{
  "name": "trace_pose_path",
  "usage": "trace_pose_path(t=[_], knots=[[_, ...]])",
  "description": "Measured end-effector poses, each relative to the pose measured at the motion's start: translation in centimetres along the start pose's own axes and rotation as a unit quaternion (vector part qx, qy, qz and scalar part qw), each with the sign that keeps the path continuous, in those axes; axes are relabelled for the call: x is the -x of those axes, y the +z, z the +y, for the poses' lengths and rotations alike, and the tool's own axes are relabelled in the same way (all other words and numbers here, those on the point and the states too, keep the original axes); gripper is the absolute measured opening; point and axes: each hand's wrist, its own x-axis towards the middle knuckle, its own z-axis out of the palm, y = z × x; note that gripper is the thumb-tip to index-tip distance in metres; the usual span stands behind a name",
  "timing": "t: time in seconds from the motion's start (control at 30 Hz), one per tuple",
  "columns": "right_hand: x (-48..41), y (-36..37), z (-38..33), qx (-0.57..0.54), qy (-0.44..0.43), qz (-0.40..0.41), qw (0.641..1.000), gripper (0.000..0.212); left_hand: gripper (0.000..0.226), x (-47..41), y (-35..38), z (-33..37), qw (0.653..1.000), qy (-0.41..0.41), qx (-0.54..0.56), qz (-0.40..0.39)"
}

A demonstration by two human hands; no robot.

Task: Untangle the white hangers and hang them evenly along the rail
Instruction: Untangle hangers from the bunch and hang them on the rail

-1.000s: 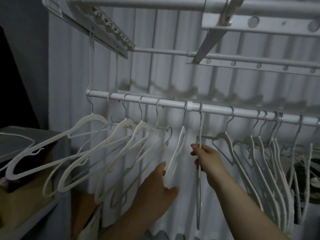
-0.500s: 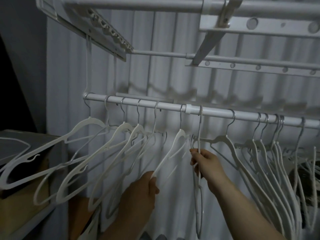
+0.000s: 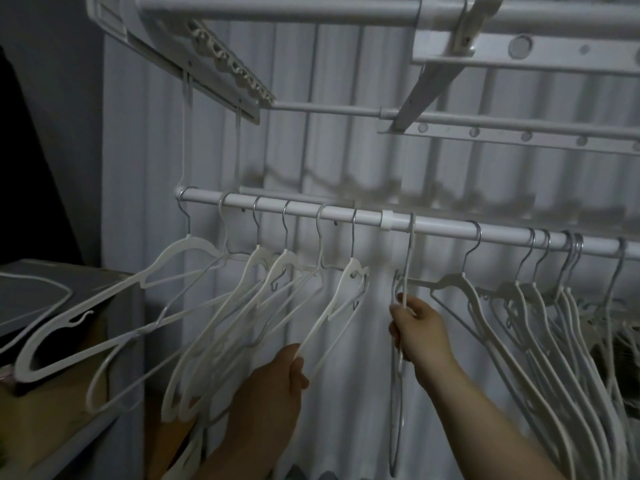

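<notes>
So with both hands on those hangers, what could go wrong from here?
The left hand pulls one hanger toward the splayed left hangers, whose arms overlap, so it may snag again. The right hand grips an edge-on hanger close to a neighbour's bar and could catch it. The right-end hangers sit bunched, so spacing may stay uneven.

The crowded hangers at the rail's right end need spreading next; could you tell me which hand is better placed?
Probably the right hand: it holds the edge-on hanger beside that crowded bunch. The left hand has its grip on a hanger farther left along the rail.
</notes>
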Motion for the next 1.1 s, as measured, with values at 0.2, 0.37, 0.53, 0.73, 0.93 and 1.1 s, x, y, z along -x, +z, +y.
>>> trace_pose_path(t=[0.2,0.37,0.53,0.73,0.93,1.1], knots=[[-0.5,0.0,0.5,-0.019,-0.017,0.034,0.999,0.006,0.029,-0.2,0.0,-0.3,1.0,0.011,0.017,0.014],[-0.6,0.3,0.7,-0.001,-0.004,0.048,0.999,0.032,0.027,-0.1,-0.3,-0.2,0.999,0.013,-0.033,0.022],[-0.5,1.5,0.8,-0.006,0.001,0.039,0.999,0.04,0.031,-0.1,-0.9,0.0,0.998,0.014,-0.044,0.032],[-0.4,3.4,0.9,0.019,-0.029,0.058,0.998,0.036,0.033,0.3,-1.5,-0.5,0.997,0.029,-0.019,0.069],[-0.3,5.1,1.2,-0.005,-0.038,0.108,0.993,0.033,0.03,0.3,-2.9,-1.5,0.998,0.045,0.002,0.042],[-0.5,5.6,1.2,0.028,-0.035,0.123,0.991,0.042,0.03,0.2,-3.9,-1.8,0.999,0.039,0.014,0.006]])
